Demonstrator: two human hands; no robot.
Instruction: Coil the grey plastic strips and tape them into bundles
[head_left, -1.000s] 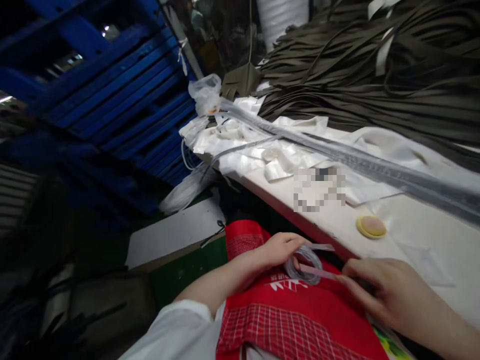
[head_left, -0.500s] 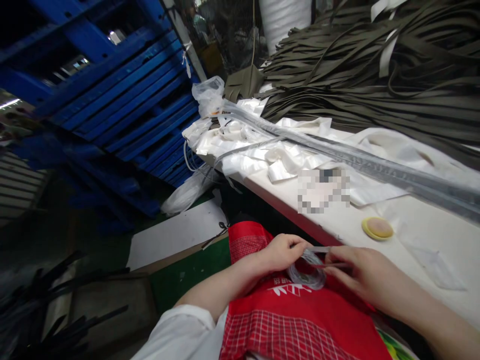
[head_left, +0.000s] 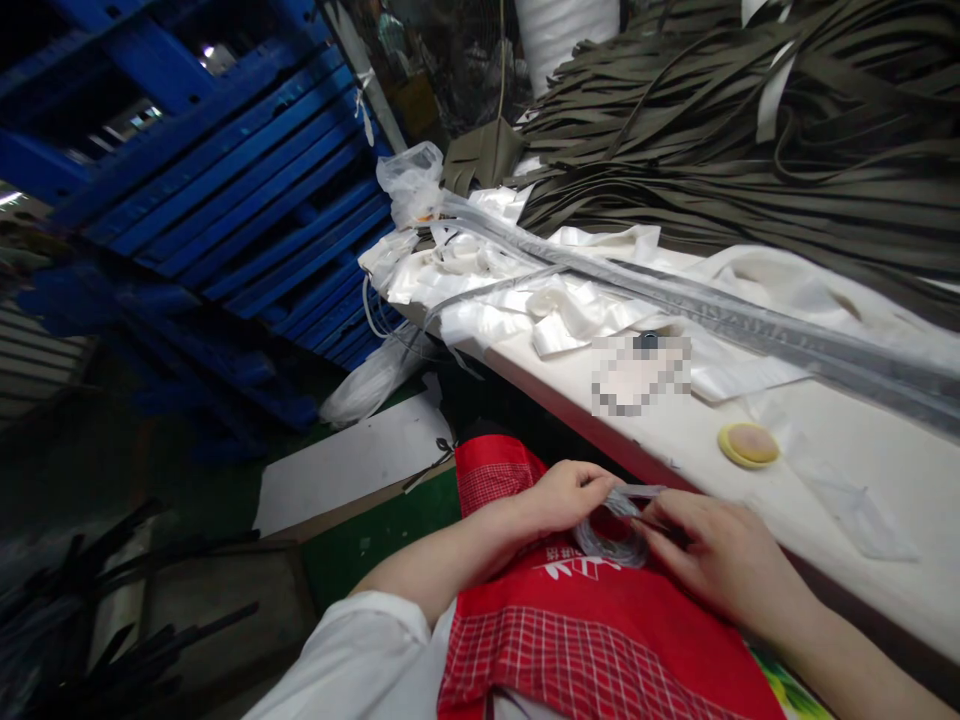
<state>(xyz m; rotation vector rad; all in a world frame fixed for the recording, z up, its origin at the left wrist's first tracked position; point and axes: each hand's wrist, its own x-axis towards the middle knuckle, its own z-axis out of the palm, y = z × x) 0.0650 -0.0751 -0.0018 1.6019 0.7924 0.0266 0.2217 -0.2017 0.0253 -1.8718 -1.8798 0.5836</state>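
Left hand (head_left: 570, 495) pinched narrow on the upper rim of a clear coil (head_left: 621, 553), thumb on top, probably so the ring keeps its round shape. Right hand (head_left: 727, 550) at the coil's other side, thumb and forefinger nearly together on a clear strip (head_left: 641, 491) that bridges the two hands; looks like the coil's own end, held taut, though the fingertips hide the exact grip. Coil is held off the counter (head_left: 667, 435), just outside its near edge, in front of the red apron (head_left: 577, 625), likely for room to work close to the body.

On the counter, near edge: yellow-rimmed round piece (head_left: 748, 445), small clear packet (head_left: 855, 510) to its right, pixelated item (head_left: 637, 375) to its left. White bands (head_left: 559, 315) loose toward the left end. Long clear-wrapped bundle (head_left: 720, 310) runs lengthwise, perhaps to save width; crumpled clear bag (head_left: 411, 185) at the far left corner. Dark straps (head_left: 735, 190) heaped along the far edge, laid mostly parallel, presumably against tangling. Blue pallets (head_left: 247, 200) stacked beyond the left end.
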